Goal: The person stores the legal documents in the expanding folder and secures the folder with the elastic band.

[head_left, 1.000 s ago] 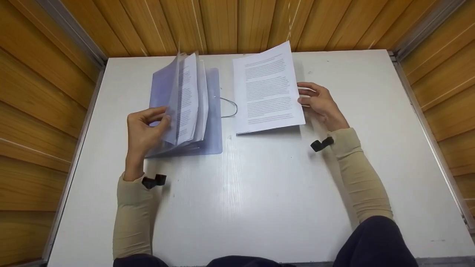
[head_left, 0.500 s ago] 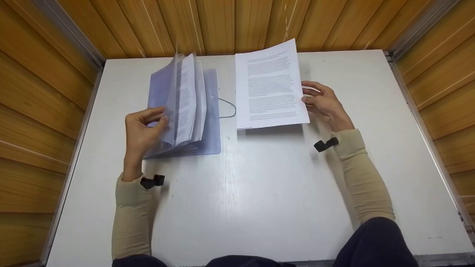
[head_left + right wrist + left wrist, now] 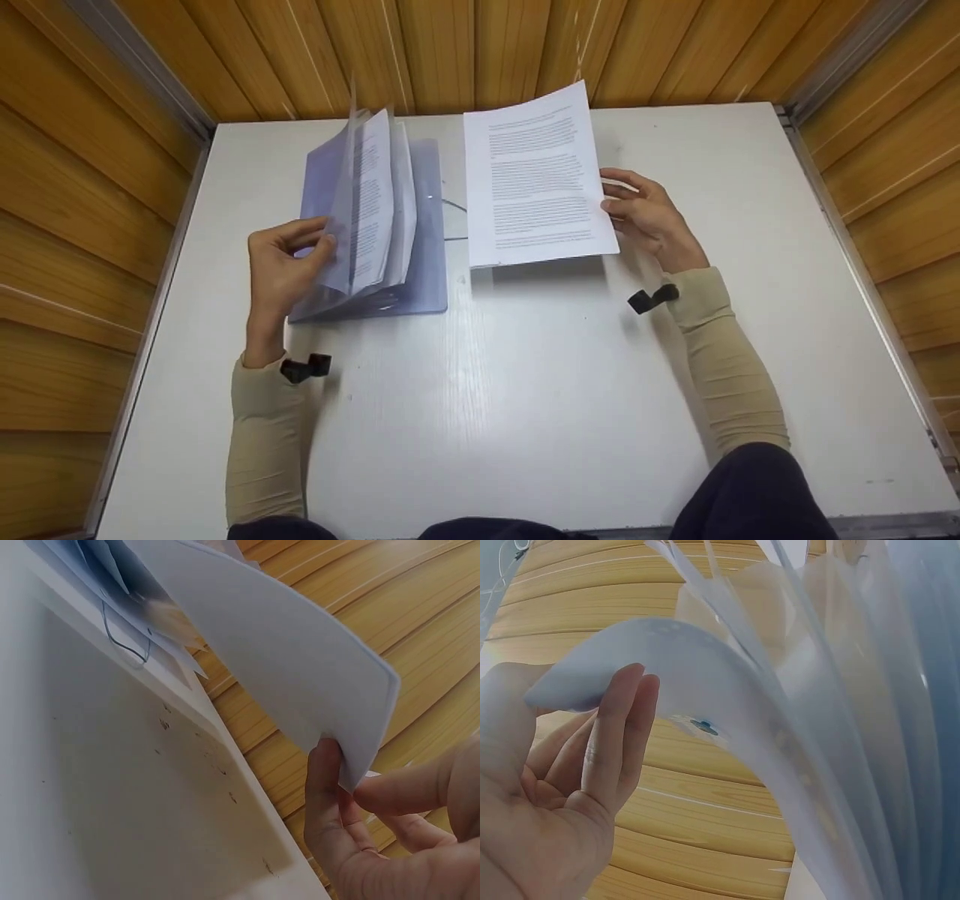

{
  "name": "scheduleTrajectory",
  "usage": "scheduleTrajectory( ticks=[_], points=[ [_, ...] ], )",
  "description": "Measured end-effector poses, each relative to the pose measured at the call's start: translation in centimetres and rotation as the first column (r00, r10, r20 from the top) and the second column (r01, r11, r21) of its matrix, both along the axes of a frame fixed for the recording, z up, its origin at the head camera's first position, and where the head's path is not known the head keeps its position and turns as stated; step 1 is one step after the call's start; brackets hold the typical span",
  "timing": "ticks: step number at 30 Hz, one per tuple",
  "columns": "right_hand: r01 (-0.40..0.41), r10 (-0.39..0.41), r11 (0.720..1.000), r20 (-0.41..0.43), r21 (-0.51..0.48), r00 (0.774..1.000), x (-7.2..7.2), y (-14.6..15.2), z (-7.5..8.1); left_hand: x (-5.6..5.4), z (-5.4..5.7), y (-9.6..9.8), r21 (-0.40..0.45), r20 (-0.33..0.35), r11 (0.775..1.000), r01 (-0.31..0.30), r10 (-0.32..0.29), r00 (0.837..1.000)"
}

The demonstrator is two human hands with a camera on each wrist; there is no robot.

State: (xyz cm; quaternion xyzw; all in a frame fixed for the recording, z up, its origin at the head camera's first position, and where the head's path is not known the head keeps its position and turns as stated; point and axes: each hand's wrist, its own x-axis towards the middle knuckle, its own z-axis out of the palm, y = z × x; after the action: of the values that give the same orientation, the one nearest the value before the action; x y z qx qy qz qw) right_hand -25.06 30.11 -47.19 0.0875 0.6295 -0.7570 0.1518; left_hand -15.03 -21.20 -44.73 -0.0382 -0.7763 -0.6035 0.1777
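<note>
A translucent blue folder [image 3: 427, 262] lies opened on the left of the table, with printed pages [image 3: 375, 195] in clear sleeves standing fanned up. My left hand [image 3: 285, 262] pinches the edge of its cover and a clear sleeve; in the left wrist view the cover [image 3: 682, 660] bends between thumb and fingers. My right hand [image 3: 649, 217] pinches the right edge of several printed sheets [image 3: 536, 180], held tilted above the table right of the folder. Their blank underside [image 3: 285, 652] shows in the right wrist view, thumb on one face and fingers on the other.
A thin elastic cord loop [image 3: 456, 238] sticks out from the folder's right edge, partly behind the sheets. The white table [image 3: 465, 405] reaches back to wood-plank walls [image 3: 442, 52] behind and at both sides.
The sheets in my right hand shift slightly right, then back left toward the folder, now covering part of the cord loop. My left hand keeps its hold with barely any movement.
</note>
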Motion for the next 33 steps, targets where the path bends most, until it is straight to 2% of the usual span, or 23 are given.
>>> scheduleTrajectory(
  ticks=[9, 17, 25, 33],
  points=[
    [-0.006, 0.006, 1.000, 0.009, -0.029, 1.000, 0.2, -0.7, -0.3, 0.2, 0.3, 0.3, 0.007, -0.004, 1.000, -0.004, 0.004, 1.000],
    [-0.024, 0.025, 0.994, 0.001, -0.104, 1.000, 0.3, -1.7, -0.4, 0.2, 0.2, 0.2, -0.007, -0.018, 1.000, 0.000, 0.000, 1.000],
    [-0.039, 0.037, 0.995, -0.014, -0.088, 0.999, 0.1, -2.6, -0.4, 0.2, 0.1, 0.3, 0.001, -0.033, 1.000, 0.003, -0.003, 0.999],
    [-0.052, 0.049, 0.992, -0.026, -0.114, 0.998, 0.0, -3.3, -0.5, 0.1, 0.3, 0.5, 0.007, -0.035, 1.000, 0.009, -0.009, 0.999]
  ],
)
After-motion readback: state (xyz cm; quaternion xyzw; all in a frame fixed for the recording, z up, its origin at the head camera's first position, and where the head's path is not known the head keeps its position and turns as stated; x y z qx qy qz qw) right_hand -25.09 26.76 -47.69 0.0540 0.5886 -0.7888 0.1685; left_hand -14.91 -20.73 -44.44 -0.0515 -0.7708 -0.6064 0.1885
